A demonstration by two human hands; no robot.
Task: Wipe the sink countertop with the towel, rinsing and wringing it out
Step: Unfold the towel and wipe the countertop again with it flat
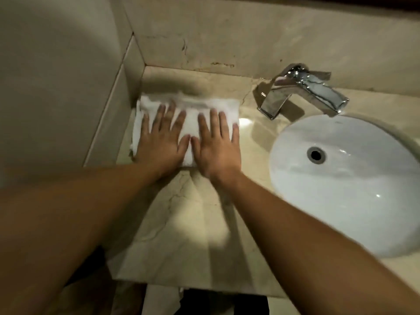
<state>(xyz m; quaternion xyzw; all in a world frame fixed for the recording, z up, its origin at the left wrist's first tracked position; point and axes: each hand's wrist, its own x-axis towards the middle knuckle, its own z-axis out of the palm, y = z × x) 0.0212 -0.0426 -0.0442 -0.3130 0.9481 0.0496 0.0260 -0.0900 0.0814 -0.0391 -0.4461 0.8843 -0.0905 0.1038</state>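
A white towel (192, 123) lies folded flat on the beige marble countertop (181, 223), in the back left corner near the wall. My left hand (161, 142) presses on its left half with fingers spread and straight. Beside it, my right hand (217, 146) presses on the right half, also flat, thumbs nearly touching. The towel's far edge looks blurred. To the right sits the white oval sink basin (341, 178), with a chrome faucet (302, 92) behind it.
A tiled wall (56, 76) closes off the left side and a marble backsplash (250, 37) runs along the rear. The counter's front edge (181, 285) is near me, with white cloth (161, 301) hanging below it.
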